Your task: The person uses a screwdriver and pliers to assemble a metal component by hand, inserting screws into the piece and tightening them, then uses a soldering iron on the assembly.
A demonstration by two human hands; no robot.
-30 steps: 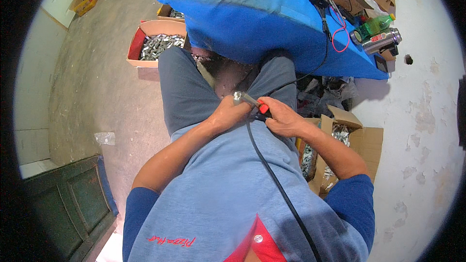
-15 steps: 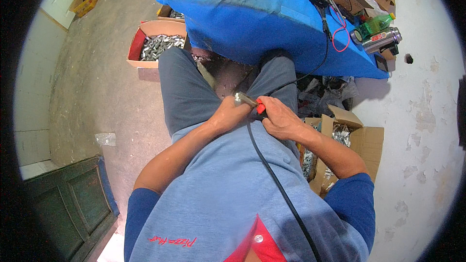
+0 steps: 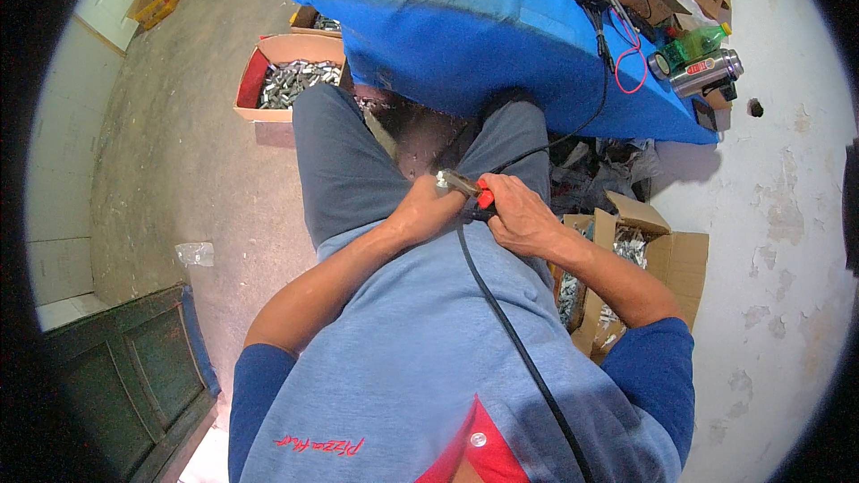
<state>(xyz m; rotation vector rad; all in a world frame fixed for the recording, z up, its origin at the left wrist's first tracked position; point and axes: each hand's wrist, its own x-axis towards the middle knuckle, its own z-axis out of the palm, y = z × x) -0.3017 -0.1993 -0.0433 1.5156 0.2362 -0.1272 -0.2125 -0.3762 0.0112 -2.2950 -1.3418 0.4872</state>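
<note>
I sit with my knees under a blue-covered table (image 3: 501,45). My left hand (image 3: 425,210) is closed around a small metal part (image 3: 445,182) held over my lap. Right beside it, my right hand (image 3: 514,215) grips a hand tool with a red and black handle (image 3: 483,197), its tip against the metal part. The two hands touch each other. A black cable (image 3: 510,331) hangs down my chest between my arms; another black cable (image 3: 591,107) runs from the lap up onto the table.
A cardboard box of small metal parts (image 3: 291,80) stands on the floor at my left knee. Another open box with metal parts (image 3: 626,259) is at my right. A green bottle (image 3: 693,43), a steel flask (image 3: 707,72) and a red wire (image 3: 631,63) lie on the table.
Both hands stay together over my lap; the right hand shifted very slightly on the tool. Nothing else moved.
</note>
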